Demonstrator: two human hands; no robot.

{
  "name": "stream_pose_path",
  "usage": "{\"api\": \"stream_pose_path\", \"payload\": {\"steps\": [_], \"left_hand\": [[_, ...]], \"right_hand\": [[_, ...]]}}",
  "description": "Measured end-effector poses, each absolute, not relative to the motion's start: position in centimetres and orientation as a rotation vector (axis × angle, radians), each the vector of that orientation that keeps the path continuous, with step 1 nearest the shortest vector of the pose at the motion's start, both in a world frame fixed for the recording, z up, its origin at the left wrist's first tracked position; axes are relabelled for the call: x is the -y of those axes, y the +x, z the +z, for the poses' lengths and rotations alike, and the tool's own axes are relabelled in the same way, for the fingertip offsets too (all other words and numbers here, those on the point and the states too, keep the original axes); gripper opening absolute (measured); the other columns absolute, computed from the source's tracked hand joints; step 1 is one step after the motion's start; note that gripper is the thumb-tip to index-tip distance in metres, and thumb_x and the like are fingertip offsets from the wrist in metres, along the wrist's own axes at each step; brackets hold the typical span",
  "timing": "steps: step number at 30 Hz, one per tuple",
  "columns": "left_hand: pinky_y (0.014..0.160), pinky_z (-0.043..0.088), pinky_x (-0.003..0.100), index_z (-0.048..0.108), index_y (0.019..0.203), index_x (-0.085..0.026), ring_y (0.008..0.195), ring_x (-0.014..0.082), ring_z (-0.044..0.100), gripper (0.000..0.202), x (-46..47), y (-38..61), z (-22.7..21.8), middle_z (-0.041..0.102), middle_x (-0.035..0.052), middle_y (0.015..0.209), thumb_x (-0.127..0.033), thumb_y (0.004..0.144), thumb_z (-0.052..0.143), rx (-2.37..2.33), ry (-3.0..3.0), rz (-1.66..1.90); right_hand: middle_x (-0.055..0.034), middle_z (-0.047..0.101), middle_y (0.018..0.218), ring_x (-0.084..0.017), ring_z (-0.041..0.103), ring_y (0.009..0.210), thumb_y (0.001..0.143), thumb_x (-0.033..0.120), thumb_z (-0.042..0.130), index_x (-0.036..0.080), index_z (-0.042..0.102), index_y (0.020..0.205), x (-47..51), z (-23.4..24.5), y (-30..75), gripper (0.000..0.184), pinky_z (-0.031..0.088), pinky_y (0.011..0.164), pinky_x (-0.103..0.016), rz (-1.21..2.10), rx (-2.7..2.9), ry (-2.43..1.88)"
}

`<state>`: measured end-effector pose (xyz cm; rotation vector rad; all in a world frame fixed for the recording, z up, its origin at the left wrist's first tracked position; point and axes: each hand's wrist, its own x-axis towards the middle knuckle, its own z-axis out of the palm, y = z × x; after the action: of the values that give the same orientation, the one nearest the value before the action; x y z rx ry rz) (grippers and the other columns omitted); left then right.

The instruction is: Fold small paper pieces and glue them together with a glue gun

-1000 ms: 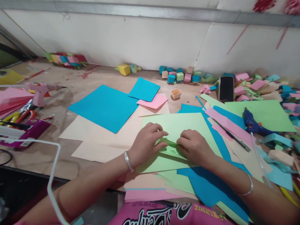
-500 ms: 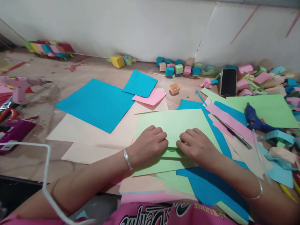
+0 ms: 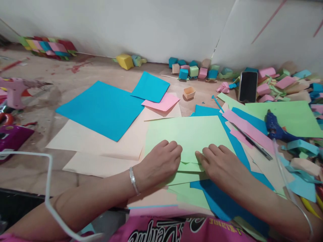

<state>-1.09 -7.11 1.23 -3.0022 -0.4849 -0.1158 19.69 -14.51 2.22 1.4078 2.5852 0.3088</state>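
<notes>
A pale green sheet of paper point(image 3: 188, 134) lies before me, its near part folded up into a narrow flap between my hands. My left hand point(image 3: 164, 158) is closed at the left end of the fold, fingers curled and pressing on the paper. At the right end, my right hand point(image 3: 218, 161) presses the fold down with curled fingers. My fingertips are partly hidden. Beneath lie a blue sheet point(image 3: 227, 198) and other coloured sheets. Left of the green paper rests a large blue sheet point(image 3: 101, 109) on peach paper point(image 3: 75, 139).
Small paper boxes point(image 3: 193, 71) line the wall. A phone point(image 3: 248, 86), a blue glue gun point(image 3: 274, 126) and a pen point(image 3: 252, 141) lie to the right, beside heaped paper pieces. A pink glue gun point(image 3: 16, 90) and white cord point(image 3: 49, 181) are at left.
My right hand has shifted slightly right and down, widening the gap between my hands along the fold. My left hand has moved slightly down. The camera view has shifted a little.
</notes>
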Motion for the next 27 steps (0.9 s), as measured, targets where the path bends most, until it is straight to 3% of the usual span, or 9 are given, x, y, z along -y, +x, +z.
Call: {"api": "stream_pose_path", "payload": {"steps": [3, 14, 17, 20, 27], "left_hand": [[0.059, 0.029, 0.036, 0.054, 0.074, -0.016, 0.072, 0.0209, 0.045, 0.017, 7.1, -1.0, 1.1, 0.053, 0.0049, 0.077, -0.006, 0.087, 0.051, 0.486, -3.026, -0.11], [0.059, 0.028, 0.036, 0.057, 0.074, -0.015, 0.073, 0.0211, 0.045, 0.016, 7.1, -1.1, 0.8, 0.052, 0.0047, 0.079, -0.005, 0.086, 0.052, 0.467, -3.026, -0.068], [0.059, 0.028, 0.036, 0.056, 0.073, -0.015, 0.073, 0.0208, 0.044, 0.017, 7.2, -1.1, 0.8, 0.052, 0.0046, 0.078, -0.005, 0.086, 0.052, 0.475, -3.037, -0.077], [0.059, 0.028, 0.036, 0.058, 0.074, -0.015, 0.073, 0.0213, 0.045, 0.015, 7.3, -1.0, 1.1, 0.053, 0.0047, 0.078, -0.006, 0.085, 0.053, 0.485, -3.023, -0.079], [0.055, 0.025, 0.036, 0.056, 0.066, -0.016, 0.069, 0.0219, 0.046, 0.02, 7.8, -1.3, 2.0, 0.052, 0.0052, 0.071, -0.003, 0.081, 0.056, 0.642, -2.909, 0.006]], "right_hand": [[-0.0062, 0.055, 0.078, -0.023, 0.047, 0.071, 0.08, 0.002, 0.052, 0.018, 0.062, 0.092, 14.8, 2.2, 19.2, 0.022, 0.022, 0.059, -0.037, 0.301, -2.595, 1.397], [-0.009, 0.053, 0.062, -0.025, 0.048, 0.064, 0.065, -0.003, 0.057, 0.019, 0.058, 0.054, 15.4, 2.8, 20.1, 0.025, 0.022, 0.058, -0.038, 0.325, -2.359, 1.586], [-0.0091, 0.056, 0.067, -0.026, 0.05, 0.064, 0.073, -0.001, 0.054, 0.016, 0.069, 0.083, 15.5, 3.0, 19.6, 0.025, 0.023, 0.058, -0.038, 0.428, -2.33, 1.641], [-0.0071, 0.058, 0.069, -0.025, 0.051, 0.065, 0.08, 0.0, 0.05, 0.015, 0.062, 0.117, 15.4, 2.6, 19.0, 0.042, 0.024, 0.058, -0.037, 0.445, -2.429, 1.596], [-0.0082, 0.06, 0.07, -0.022, 0.052, 0.063, 0.08, -0.004, 0.047, 0.016, 0.066, 0.09, 15.3, 1.5, 19.0, 0.029, 0.024, 0.057, -0.037, 0.368, -2.412, 1.599]]}}
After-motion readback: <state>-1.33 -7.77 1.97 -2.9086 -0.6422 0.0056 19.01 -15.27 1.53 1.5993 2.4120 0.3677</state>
